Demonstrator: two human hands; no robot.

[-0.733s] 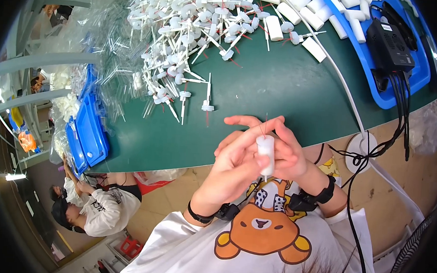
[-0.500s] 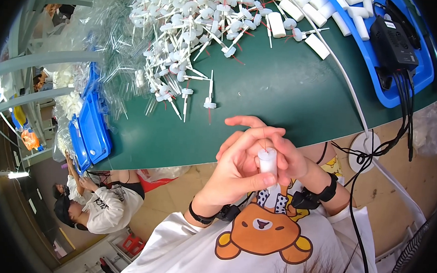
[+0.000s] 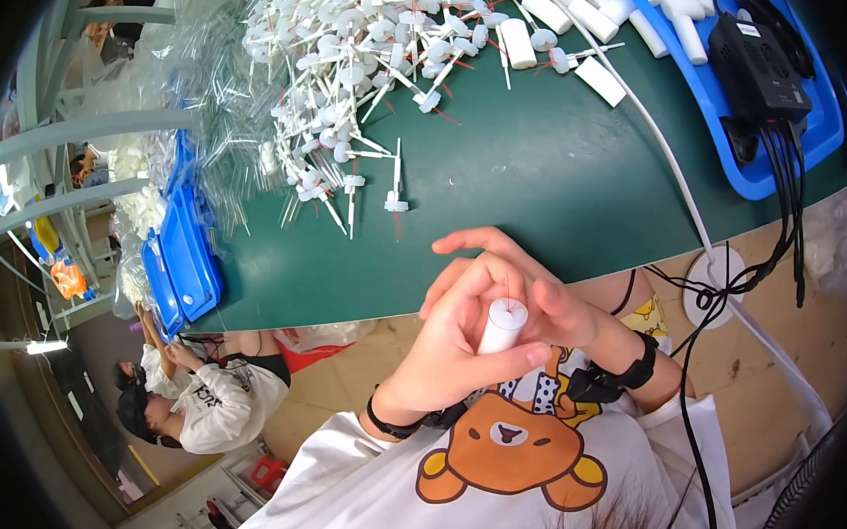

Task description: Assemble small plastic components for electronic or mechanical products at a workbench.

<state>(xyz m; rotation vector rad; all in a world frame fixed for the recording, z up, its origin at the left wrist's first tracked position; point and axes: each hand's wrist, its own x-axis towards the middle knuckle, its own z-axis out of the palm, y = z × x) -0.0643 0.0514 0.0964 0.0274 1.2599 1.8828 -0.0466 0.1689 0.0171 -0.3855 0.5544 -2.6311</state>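
My left hand (image 3: 431,346) is closed around a white cylinder (image 3: 499,340), thumb across its near side. The cylinder stands tilted, its round capped end up, and a thin red thread comes out of the middle of that end. Just beyond and to the right is my right hand (image 3: 564,315), its thumb apart from the cylinder and its fingers stretched out behind my left hand. Some of its fingertips are hidden there. Ahead on the green table (image 3: 505,173) lies a heap of white stems with round grey-white discs (image 3: 357,69) and red threads.
Loose white cylinders (image 3: 601,82) lie at the far right beside a blue tray (image 3: 748,186) holding a black device (image 3: 759,76). A white cable (image 3: 664,153) crosses the table. Clear thin tubes (image 3: 226,110) and blue bins (image 3: 184,262) are at left, where a co-worker (image 3: 215,397) sits.
My right thumb and fingers have drawn away from the cylinder. The cylinder has tilted, showing more of its capped end, and has shifted slightly left and down.
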